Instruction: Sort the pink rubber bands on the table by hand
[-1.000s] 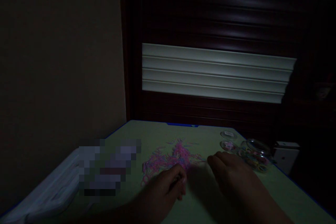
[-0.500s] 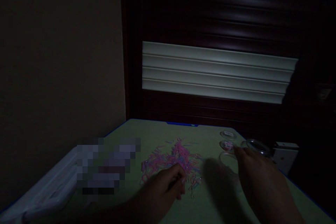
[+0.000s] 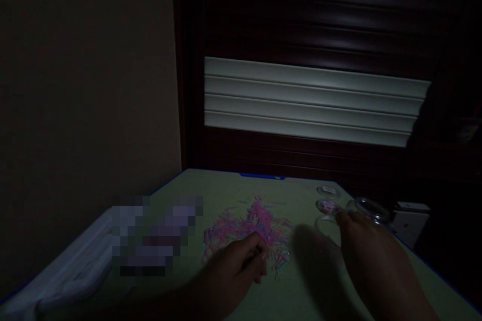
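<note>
In the head view, many thin pink and pale blue loop-like pieces [image 3: 259,218] lie scattered in a loose pile, too dim to name surely. My left hand [image 3: 241,266] is closed at the pile's near edge, fingers curled in; whatever they hold, if anything, is hidden. Over on the right, my right hand [image 3: 367,246] hangs above a clear round container [image 3: 327,230] and covers part of it. Its fingers point away and down, mostly hidden behind the back of the hand. Just beyond its fingertips sits a small round dish [image 3: 327,206] with pinkish pieces in it.
A clear lid with a white label [image 3: 329,191] lies farther back, and a round clear jar [image 3: 372,209] stands right of my right hand. A white box [image 3: 410,223] is beyond the table edge. At left are a white tray-like object [image 3: 71,266] and a blurred-out patch [image 3: 161,235].
Almost nothing differs. Both hands keep nearly the same place and pose; the whole view has shifted very slightly.
</note>
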A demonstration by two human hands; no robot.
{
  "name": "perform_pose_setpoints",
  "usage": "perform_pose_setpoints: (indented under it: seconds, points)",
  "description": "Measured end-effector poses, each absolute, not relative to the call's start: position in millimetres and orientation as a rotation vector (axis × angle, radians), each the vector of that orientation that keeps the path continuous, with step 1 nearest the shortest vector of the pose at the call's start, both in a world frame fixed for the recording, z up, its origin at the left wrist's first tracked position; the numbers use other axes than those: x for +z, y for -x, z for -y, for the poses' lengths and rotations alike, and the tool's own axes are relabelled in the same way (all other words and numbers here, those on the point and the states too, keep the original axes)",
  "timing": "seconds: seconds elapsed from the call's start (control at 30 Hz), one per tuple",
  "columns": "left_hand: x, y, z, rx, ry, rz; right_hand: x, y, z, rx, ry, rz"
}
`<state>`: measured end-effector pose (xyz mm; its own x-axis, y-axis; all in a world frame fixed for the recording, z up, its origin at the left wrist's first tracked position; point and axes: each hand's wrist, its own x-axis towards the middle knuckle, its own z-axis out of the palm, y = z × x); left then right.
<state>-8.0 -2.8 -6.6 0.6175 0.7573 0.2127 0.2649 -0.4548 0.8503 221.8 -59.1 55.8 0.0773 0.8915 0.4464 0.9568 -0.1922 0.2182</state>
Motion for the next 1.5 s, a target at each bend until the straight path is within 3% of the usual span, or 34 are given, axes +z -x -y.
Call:
perform_pose_setpoints:
  seconds: [0.3, 0.6, 0.9, 1.5]
  points:
    - [-6, 8, 3, 0.740, -2.032, -0.830, 60, -211, 58, -0.674, 2.010, 1.976]
    - [-5, 7, 3, 0.774, -2.063, -0.836, 46, -188, 51, -0.496, 1.387, 2.427]
    - [4, 8, 11, 0.755, -2.231, -0.882, 45, -182, 53, -0.197, 1.533, 2.511]
    - [29, 31, -3, 0.618, -2.740, -1.070, 53, -174, 60, -0.074, 1.551, 2.453]
